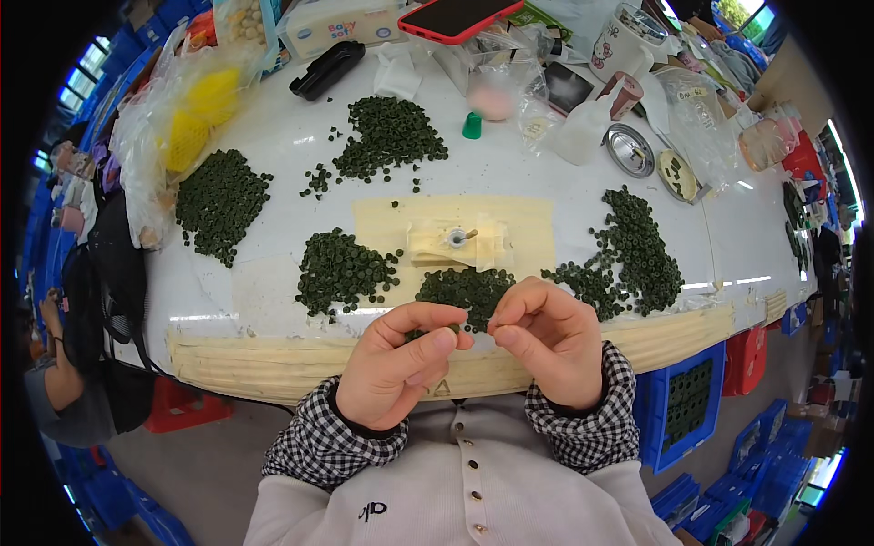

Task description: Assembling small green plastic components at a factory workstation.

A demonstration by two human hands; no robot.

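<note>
Left hand (393, 366) pinches a green piece (454, 328), right hand (557, 350) pinched too, contents unclear, with loads of loose heaps (341, 270) left across the bench (259, 296).

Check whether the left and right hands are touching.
Apart. The head view shows a narrow gap between the left hand and right hand, with dark green pieces visible through it.

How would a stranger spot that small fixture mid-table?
On the white table, beyond the left hand and right hand, find the pale yellow rectangle. The fixture sits on it, just past the dark green heap nearest the hands. Unlike the loose heaps around it, it looks taped down, with a round grey middle and a brown tip pointing right.
</note>
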